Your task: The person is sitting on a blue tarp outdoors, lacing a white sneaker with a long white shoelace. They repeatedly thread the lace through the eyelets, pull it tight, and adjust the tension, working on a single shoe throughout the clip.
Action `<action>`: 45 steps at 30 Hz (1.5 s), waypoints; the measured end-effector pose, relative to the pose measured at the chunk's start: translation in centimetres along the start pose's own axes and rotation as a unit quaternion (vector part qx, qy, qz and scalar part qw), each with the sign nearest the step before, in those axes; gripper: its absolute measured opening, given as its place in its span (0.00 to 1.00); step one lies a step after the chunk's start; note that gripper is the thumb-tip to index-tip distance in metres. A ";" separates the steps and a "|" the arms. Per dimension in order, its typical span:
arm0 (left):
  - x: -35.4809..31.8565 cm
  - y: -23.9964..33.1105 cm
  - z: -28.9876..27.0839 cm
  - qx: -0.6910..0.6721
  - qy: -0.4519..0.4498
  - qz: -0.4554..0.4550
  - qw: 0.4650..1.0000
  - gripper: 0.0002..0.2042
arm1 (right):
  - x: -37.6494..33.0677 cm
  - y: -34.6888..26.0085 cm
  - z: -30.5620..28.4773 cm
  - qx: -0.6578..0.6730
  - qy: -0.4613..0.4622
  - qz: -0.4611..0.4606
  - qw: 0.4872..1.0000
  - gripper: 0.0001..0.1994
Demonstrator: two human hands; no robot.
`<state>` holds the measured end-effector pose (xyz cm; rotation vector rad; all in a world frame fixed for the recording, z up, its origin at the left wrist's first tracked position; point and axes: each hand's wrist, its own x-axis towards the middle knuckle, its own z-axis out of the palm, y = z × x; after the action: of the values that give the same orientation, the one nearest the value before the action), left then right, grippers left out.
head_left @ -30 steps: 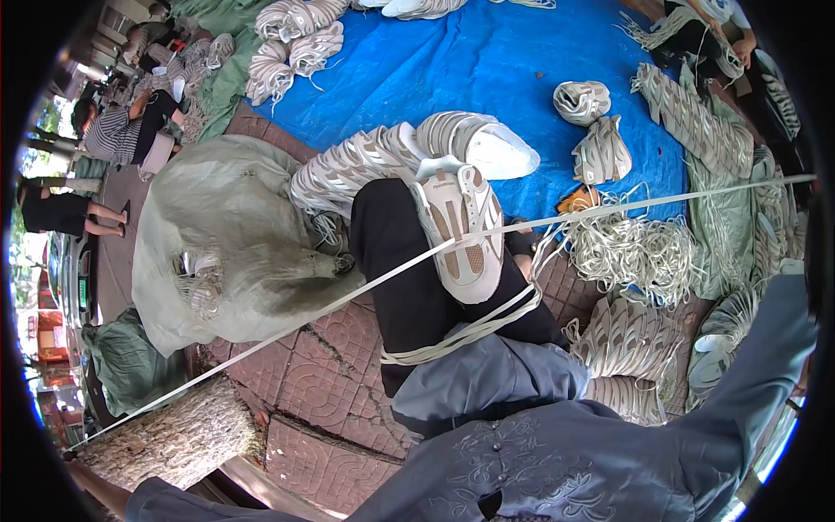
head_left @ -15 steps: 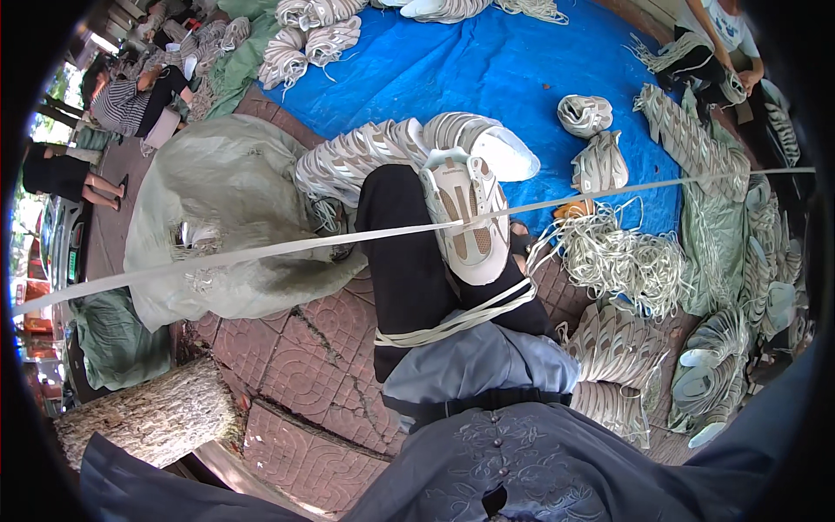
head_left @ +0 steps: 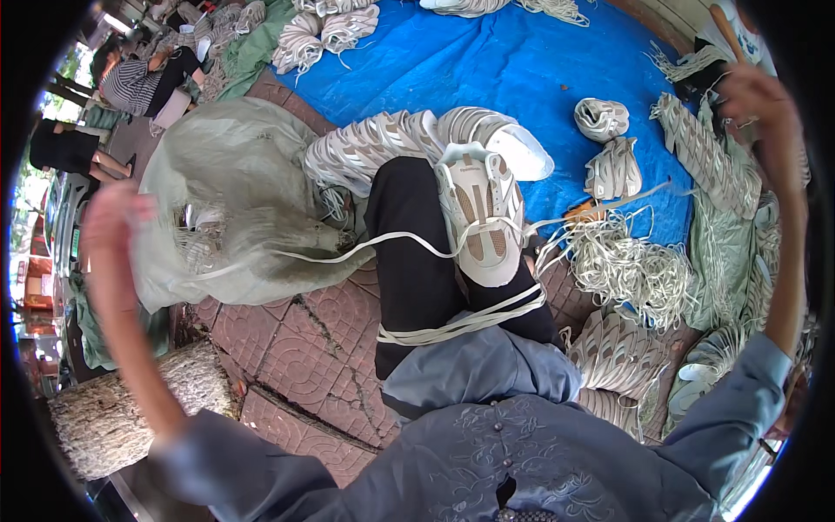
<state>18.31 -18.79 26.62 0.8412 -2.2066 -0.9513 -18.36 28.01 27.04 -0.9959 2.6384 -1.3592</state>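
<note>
The ground was reddish patterned paving point(head_left: 304, 348), partly covered by a blue tarp point(head_left: 487, 61). On the tarp lay bundles of white shoe uppers point(head_left: 348, 26). A big grey-green sack point(head_left: 235, 200), a straw-coloured bundle point(head_left: 113, 418) and loose white laces point(head_left: 626, 270) lay on the paving.

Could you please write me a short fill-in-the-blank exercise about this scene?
1. The shoe rests on the person's ____.
2. The tarp is ____ in colour.
3. A white ____ runs between the raised left hand and right hand.
4. The grey-green sack lies to the shoe's ____.

Missing words: leg; blue; strap; left
</note>
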 end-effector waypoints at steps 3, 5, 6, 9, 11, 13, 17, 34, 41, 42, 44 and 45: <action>-5.3 -2.6 18.6 -0.085 -0.222 0.034 0.971 0.08 | -2.7 5.7 14.8 0.175 -0.218 0.094 0.956 0.07; -7.7 -2.9 26.5 -0.065 -0.240 0.077 0.966 0.04 | -4.7 6.8 22.2 0.266 -0.315 0.164 0.896 0.08; -8.6 -4.6 30.0 -0.059 -0.195 0.176 0.963 0.04 | -5.6 7.2 25.7 0.321 -0.340 0.111 0.877 0.08; -11.7 -6.6 35.2 -0.056 -0.191 0.127 0.972 0.03 | -5.8 7.3 29.8 0.138 -0.323 0.041 0.935 0.10; -13.0 -6.6 36.0 -0.021 -0.178 0.093 0.979 0.02 | -5.7 7.4 30.6 0.060 -0.290 -0.001 0.955 0.11; -13.3 -6.6 36.2 -0.008 -0.176 0.075 0.982 0.02 | -5.6 7.8 31.5 0.015 -0.280 -0.034 0.959 0.13; -13.8 -6.8 36.6 -0.013 -0.156 0.063 0.986 0.03 | -4.8 8.5 31.8 0.174 -0.353 0.150 0.907 0.17; -15.5 -6.6 36.4 0.078 -0.111 0.129 0.982 0.07 | -4.3 8.5 31.8 0.374 -0.372 0.338 0.779 0.19; -15.8 -6.1 36.7 0.075 -0.082 0.126 0.986 0.06 | -4.6 8.5 31.8 0.382 -0.376 0.329 0.777 0.19; -15.8 -6.2 36.7 0.079 -0.078 0.127 0.986 0.06 | -4.5 8.4 31.9 0.384 -0.376 0.333 0.775 0.19; -16.1 -6.3 36.7 0.085 -0.075 0.126 0.986 0.06 | -4.6 8.3 32.1 0.388 -0.374 0.344 0.768 0.19; -16.0 -6.2 36.7 0.038 -0.075 0.068 0.994 0.05 | -4.7 8.5 32.3 0.394 -0.375 0.344 0.765 0.18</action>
<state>4.20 4.52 -3.37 0.6624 -2.4068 -0.8958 -9.93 10.62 -0.60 -0.2654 1.3504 -1.2624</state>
